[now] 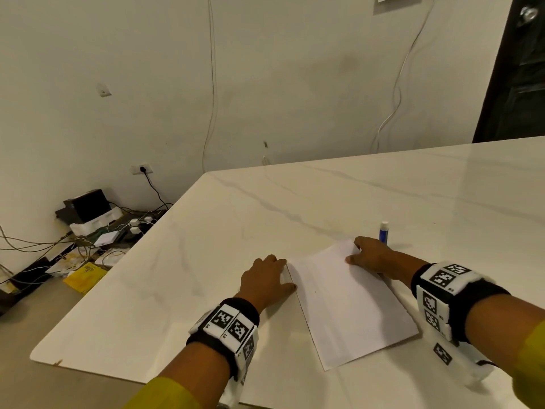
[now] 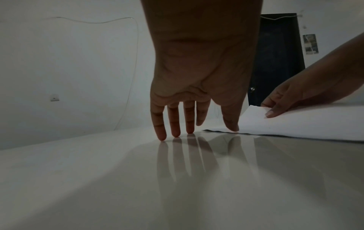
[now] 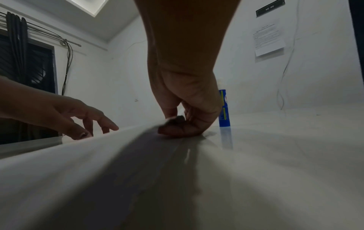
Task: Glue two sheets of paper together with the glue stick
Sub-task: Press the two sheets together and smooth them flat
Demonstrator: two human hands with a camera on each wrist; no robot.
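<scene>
A white marble table (image 1: 383, 187) fills the head view, its left edge and near-left corner exposed, with wide bare surface left of and beyond the hands. White paper (image 1: 348, 302) lies flat near the front edge, angled; whether one sheet or two is stacked cannot be told. The left hand (image 1: 265, 280) is spread at the paper's left edge: in the left wrist view its fingers (image 2: 175, 121) are seen straight, their tips on the table, the thumb pressed on the paper's edge. The right hand (image 1: 373, 255) is curled at the far corner; thumb and fingers (image 2: 272, 114) are seen pinching that corner, lifted slightly off the table. A blue glue stick (image 1: 383, 231) with a white cap stands upright just beyond the right hand; only the right wrist view shows its yellow label markings (image 3: 224, 109).
</scene>
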